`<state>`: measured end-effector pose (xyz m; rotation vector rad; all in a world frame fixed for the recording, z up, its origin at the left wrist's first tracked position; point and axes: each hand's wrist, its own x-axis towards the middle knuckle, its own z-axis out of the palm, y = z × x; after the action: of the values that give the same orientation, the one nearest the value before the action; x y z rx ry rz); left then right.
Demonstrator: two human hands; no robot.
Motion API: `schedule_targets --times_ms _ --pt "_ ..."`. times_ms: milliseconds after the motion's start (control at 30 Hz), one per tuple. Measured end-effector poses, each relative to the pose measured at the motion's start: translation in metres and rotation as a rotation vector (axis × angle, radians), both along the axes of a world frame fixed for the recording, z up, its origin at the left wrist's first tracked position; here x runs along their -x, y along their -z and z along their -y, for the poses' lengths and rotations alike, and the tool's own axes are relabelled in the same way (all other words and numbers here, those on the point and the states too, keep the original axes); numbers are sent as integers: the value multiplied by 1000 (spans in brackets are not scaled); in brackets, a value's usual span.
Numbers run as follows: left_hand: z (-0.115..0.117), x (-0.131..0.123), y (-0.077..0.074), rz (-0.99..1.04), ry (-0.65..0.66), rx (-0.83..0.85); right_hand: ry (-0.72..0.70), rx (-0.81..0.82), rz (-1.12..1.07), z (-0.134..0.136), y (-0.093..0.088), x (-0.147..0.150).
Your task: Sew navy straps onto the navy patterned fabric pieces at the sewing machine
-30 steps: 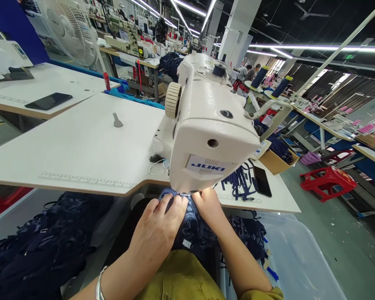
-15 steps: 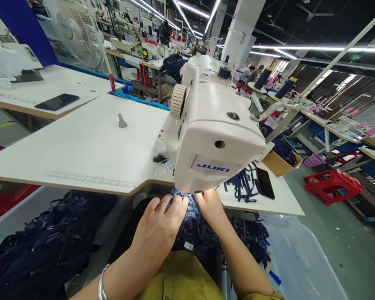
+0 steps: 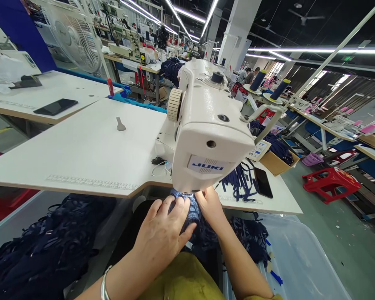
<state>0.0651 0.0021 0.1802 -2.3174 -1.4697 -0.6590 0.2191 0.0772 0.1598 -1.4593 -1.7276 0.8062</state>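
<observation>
Left grip (image 3: pixel 162 227): My thumb, out of sight half a second ago, now reaches out across the cloth, well apart from my fingers; partly open, I rest spread fingers on top, pressing rather than pinching, as far as I can judge.
Right grip (image 3: pixel 211 208): I hold the same post beside the machine head, fingers curled in and seemingly closed on the cloth's far edge; the head hides part of my fingertips.
Blue patterned fabric (image 3: pixel 193 211): It lies between my two grips, its upper end just under the head at the desk's front edge, the rest hanging toward my lap.
White tag (image 3: pixel 189 245): Plainly visible a moment ago, it is now mostly covered by my left grip.
JUKI sewing machine (image 3: pixel 212 143): It looms over my work and conceals the needle, so I cannot tell whether a stitch is being made.
Meaning: The shifted thumb suggests I am resetting my left-side control of the cloth while my right steadies it near the head.
Desk (image 3: pixel 93 154): Navy straps (image 3: pixel 239 183) and a black phone (image 3: pixel 263 182) lie to my right, apart from the cloth.
</observation>
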Motion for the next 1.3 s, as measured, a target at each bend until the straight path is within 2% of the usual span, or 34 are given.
schedule_targets --times_ms 133,333,600,1300 --pt "3 6 6 22 -12 23 -67 11 -119 12 -5 0" --pt "4 11 14 26 124 31 -55 5 -111 16 -4 1" --pt "3 9 12 24 80 40 -20 -8 -65 12 -5 1" --pt "-3 6 9 54 78 -2 15 4 -25 9 -3 2"
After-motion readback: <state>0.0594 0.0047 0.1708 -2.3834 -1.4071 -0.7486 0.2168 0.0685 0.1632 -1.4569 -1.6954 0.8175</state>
